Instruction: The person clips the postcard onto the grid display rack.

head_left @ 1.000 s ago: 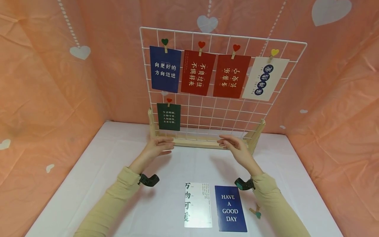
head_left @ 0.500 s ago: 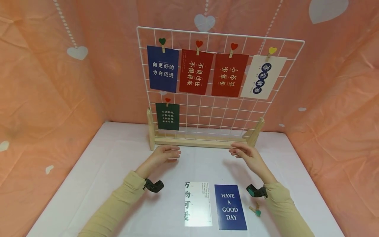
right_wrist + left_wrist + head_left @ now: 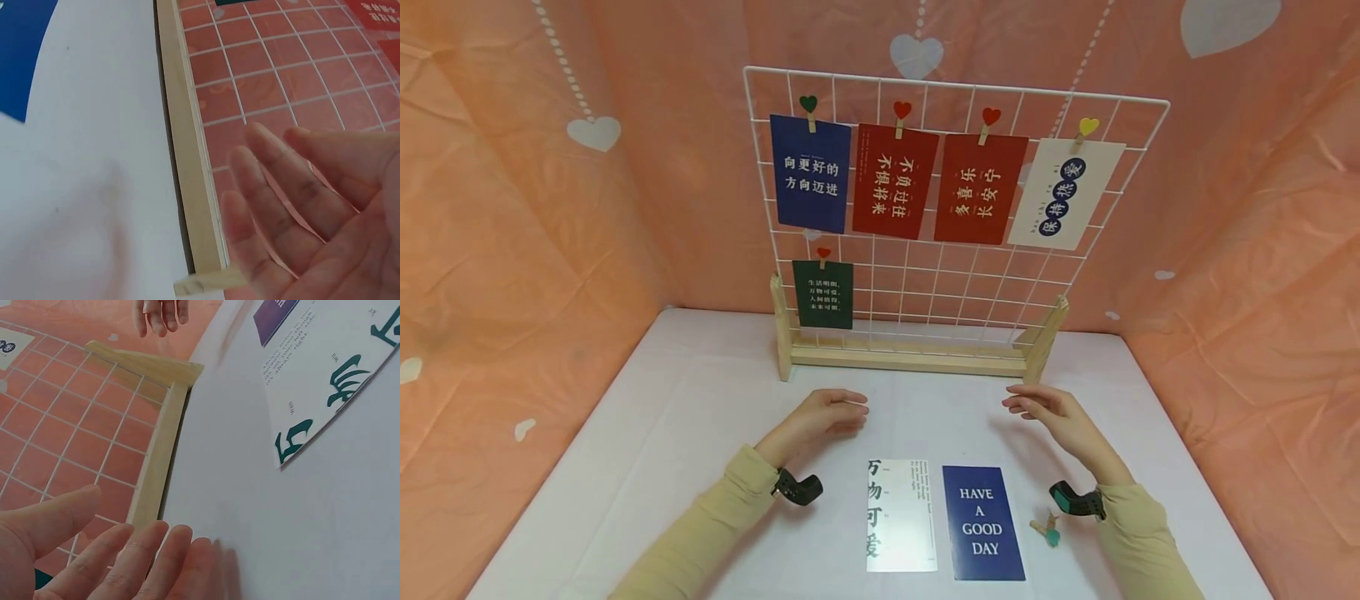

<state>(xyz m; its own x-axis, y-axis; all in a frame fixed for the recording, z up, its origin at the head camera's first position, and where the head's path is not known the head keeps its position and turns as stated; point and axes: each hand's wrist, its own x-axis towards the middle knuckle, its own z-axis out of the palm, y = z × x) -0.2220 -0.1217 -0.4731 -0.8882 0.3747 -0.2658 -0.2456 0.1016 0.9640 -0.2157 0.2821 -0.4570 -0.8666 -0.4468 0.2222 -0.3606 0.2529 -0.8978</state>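
Observation:
My left hand [image 3: 822,418] hovers over the table in front of the rack's left foot, fingers relaxed and holding nothing. Across from it, my right hand [image 3: 1051,417] is held in the air with loose fingers, also without anything in it. In the left wrist view, thumb and fingers [image 3: 125,562] are spread apart. Between the hands and nearer to me lie a white card [image 3: 901,517] with green characters and a blue card [image 3: 983,523] reading "HAVE A GOOD DAY". A small clothespin with a teal heart [image 3: 1051,533] rests right of the blue card.
Behind the hands stands a white wire grid [image 3: 955,300] on a wooden base [image 3: 910,358]. Clothespins with hearts hold a blue card [image 3: 811,204], two red cards [image 3: 895,208], a white card [image 3: 1063,221] and, lower left, a green card [image 3: 824,312]. Pink cloth [image 3: 550,275] surrounds the table.
Both hands have drawn back from the rack's base toward me, the right one also moving outward to the right and the left slightly inward. Cards and clothespins stay where they were.

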